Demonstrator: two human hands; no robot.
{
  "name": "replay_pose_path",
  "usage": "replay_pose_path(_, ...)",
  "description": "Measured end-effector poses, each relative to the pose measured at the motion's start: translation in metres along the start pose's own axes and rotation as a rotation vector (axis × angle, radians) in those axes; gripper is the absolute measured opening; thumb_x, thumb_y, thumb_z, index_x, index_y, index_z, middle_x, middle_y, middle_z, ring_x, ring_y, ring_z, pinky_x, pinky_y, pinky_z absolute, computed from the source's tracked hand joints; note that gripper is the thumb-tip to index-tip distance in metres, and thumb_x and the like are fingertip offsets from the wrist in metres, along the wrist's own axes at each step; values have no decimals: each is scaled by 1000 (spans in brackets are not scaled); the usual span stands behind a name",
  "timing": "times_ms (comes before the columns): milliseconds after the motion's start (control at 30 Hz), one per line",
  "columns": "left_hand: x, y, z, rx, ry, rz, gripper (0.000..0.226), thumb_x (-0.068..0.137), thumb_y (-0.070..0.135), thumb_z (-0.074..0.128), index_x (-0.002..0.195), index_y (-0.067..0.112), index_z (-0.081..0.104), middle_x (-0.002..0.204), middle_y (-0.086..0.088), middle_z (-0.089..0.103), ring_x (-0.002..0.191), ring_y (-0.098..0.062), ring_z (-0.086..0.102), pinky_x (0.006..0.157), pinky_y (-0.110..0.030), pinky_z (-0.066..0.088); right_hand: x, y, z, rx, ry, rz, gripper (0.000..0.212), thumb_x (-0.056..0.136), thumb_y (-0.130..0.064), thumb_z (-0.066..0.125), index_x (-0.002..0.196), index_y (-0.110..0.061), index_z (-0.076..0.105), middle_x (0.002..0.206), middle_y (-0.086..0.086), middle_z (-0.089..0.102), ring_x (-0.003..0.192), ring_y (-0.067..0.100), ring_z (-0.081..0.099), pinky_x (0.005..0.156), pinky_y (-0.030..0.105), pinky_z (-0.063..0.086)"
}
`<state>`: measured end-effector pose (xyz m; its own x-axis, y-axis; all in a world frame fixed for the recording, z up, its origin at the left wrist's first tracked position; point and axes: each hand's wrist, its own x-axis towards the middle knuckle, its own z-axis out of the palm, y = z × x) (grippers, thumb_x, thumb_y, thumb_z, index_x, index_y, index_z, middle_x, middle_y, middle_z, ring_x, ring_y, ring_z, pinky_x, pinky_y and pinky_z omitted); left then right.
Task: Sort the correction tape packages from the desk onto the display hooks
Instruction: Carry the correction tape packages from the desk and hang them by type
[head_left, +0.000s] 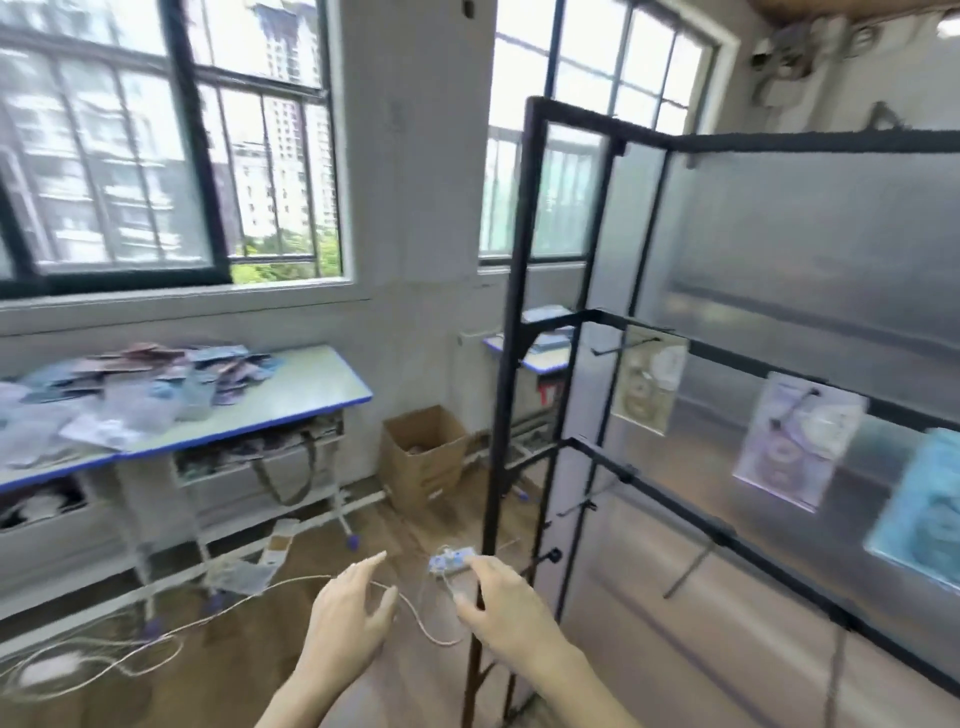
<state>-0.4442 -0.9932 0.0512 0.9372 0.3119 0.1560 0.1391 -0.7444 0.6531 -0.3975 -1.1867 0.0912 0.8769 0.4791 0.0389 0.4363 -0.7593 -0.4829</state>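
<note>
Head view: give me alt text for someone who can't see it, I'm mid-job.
Both hands, left hand and right hand, hang open and hold nothing between a desk piled with correction tape packages and a black display rack. Three packages already hang on its hooks: beige, purple and blue. A cardboard box stands on the floor.

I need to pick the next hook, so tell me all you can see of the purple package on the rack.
The purple package is a flat card in clear wrap, printed with pale round shapes, blurred. It hangs slightly tilted from a black hook on the rack, between a beige package and a blue package. Neither hand touches it.
</note>
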Motion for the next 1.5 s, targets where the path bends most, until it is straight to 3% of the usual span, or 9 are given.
replay_pose_path(167,33,-69,-39,37,81,-119,91,65,62,26,132,11,60,132,-5,63,124,-23,58,106,-32,38,76,-51,47,-41,-91,-134,53,99,-36,44,147,-17,34,148,-3,39,137,11,34,109,18,21)
replay_pose_path(300,41,-115,-72,45,127,-239,69,75,46,45,132,11,60,132,-4,63,125,-20,57,108,-29,36,122,-90,88,-45,-150,-220,52,98,-35,45,146,-17,36,149,-4,40,138,9,35,110,17,21)
replay_pose_path(400,45,-141,-93,52,165,-320,64,75,41,49,130,10,62,130,-5,64,123,-21,59,107,-29,37,153,-122,109,-66,-196,-312,50,97,-35,46,144,-18,38,146,-4,43,135,9,37,109,16,22)
replay_pose_path(567,68,-177,-118,115,271,-447,78,69,59,35,127,15,64,124,-2,67,118,-24,60,102,-36,41,213,-170,135,-101,-231,-450,51,98,-37,43,144,-16,38,146,-2,43,136,12,37,110,21,24)
replay_pose_path(733,116,-206,-127,138,347,-520,87,64,64,26,127,18,63,123,0,66,119,-21,58,104,-37,40,285,-198,152,-103,-283,-555,48,98,-35,43,142,-14,41,143,1,46,133,16,41,110,24,28)
replay_pose_path(967,209,-230,-136,116,478,-596,85,64,63,32,127,15,64,119,0,67,114,-22,61,102,-34,40,408,-211,163,-120,-360,-623,51,98,-35,44,145,-15,38,148,2,42,135,19,40,110,28,30)
replay_pose_path(1200,274,-243,-153,116,468,-653,50,90,34,62,137,19,54,137,1,57,129,-16,50,112,-30,31,495,-228,173,-119,-382,-643,51,98,-35,45,145,-16,38,146,2,45,132,19,44,107,30,34)
replay_pose_path(1367,312,-268,-158,90,470,-660,50,91,30,64,138,20,53,139,3,56,131,-14,48,114,-32,31,537,-238,189,-112,-406,-643,52,97,-36,45,145,-17,38,145,2,46,131,20,45,106,31,35)
replay_pose_path(1500,349,-296,-164,54,472,-659,48,91,25,64,137,19,53,138,2,56,130,-14,48,110,-25,29,576,-244,206,-118,-420,-627,53,97,-36,44,145,-17,37,147,1,43,132,20,43,106,30,33)
